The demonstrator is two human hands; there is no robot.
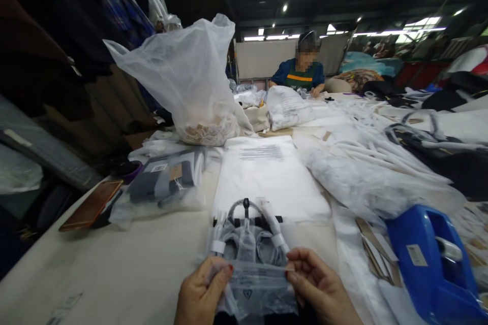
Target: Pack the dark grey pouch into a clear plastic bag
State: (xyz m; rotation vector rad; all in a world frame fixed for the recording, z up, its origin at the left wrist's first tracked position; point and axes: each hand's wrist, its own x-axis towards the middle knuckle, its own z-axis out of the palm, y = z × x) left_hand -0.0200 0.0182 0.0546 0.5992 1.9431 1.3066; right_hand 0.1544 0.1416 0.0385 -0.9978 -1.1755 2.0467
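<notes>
- left hand (202,292) pinches near-left edge of clear poly bag (249,264), thumb on top, fingers curled under
- right hand (318,284) pinches same bag's flap on the right, thumb and forefinger closed on plastic
- bag lies flat on table (125,264) between both hands, stretching away from them; grey garment on hanger (246,208) inside, hook pointing away
- stack of white flat bags (267,177) just beyond the held bag
- blue tape dispenser (430,259) right of right hand, apart
- packed grey bundle (168,180) and phone (91,205) far-left of left hand
- big plastic sack (190,81) well beyond; another person (301,73) seated at far end
</notes>
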